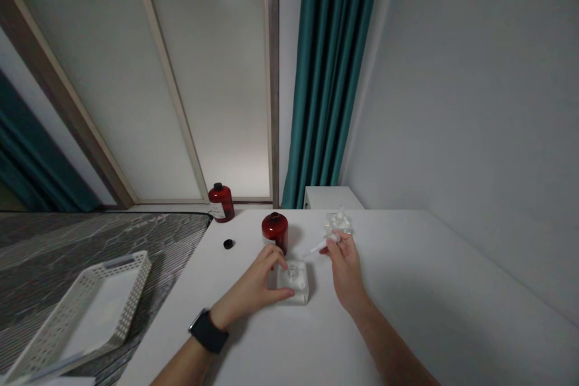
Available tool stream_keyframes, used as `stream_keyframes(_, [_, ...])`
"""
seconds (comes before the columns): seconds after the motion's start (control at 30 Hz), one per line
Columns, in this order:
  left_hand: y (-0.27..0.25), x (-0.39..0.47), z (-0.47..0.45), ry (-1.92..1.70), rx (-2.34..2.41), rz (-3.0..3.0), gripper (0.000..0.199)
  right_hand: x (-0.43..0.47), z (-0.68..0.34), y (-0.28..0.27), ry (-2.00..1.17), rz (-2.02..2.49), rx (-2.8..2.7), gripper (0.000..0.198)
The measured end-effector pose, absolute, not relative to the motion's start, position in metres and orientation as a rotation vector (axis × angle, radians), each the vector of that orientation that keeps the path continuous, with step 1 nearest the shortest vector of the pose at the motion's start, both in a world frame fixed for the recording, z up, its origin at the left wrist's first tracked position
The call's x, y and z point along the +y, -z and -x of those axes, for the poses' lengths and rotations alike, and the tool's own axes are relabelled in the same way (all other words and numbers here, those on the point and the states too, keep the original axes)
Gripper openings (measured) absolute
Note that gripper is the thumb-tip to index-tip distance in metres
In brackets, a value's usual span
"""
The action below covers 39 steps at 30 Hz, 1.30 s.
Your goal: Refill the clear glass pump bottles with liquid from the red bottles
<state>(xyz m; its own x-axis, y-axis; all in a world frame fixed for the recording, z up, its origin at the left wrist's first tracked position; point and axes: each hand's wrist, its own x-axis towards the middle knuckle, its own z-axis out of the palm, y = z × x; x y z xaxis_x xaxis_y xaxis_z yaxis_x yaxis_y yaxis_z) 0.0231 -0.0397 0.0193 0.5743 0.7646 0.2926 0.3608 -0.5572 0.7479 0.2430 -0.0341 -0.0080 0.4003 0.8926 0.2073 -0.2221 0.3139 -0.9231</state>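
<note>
My left hand [265,280], with a dark watch on its wrist, curls round the left side of a square clear glass bottle [299,289] on the table. Its thumb is at the front and its fingers reach the back edge. My right hand [346,265] pinches a slim whitish dropper [319,246], its narrow tip pointing left above the bottle's back right corner. Part of the dropper is hidden by the fingers. Just behind my left hand stands a dark red bottle [275,229] with an uncovered neck. Behind my right hand sits another clear glass bottle [338,221].
A second red bottle [221,202] with a black cap stands at the table's far left corner. A loose black cap [228,244] lies in front of it. Left of the white table [389,338], a white perforated basket [122,313] rests lower down. A wall borders the right side.
</note>
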Motion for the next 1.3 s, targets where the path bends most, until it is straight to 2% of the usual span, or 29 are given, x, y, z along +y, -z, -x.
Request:
stream_keyframes(0.2, [-0.02,-0.039,-0.024,-0.816,0.891,-2.169,0.031,-0.028,-0.246,0.011,-0.938,0.981,-0.83,0.035])
stream_keyframes(0.57, [-0.018,-0.039,-0.022,-0.808,0.886,-2.184,0.029,-0.018,-0.264,0.021,-0.839,1.174,-1.011,0.038])
stream_keyframes(0.97, [-0.018,-0.039,-0.022,-0.815,0.895,-2.202,0.03,-0.011,-0.285,0.045,-0.304,1.498,-1.616,0.042])
stream_keyframes(1.3, [-0.018,-0.04,-0.022,-0.808,0.902,-2.205,0.03,-0.002,-0.295,0.056,-0.119,1.625,-1.723,0.045])
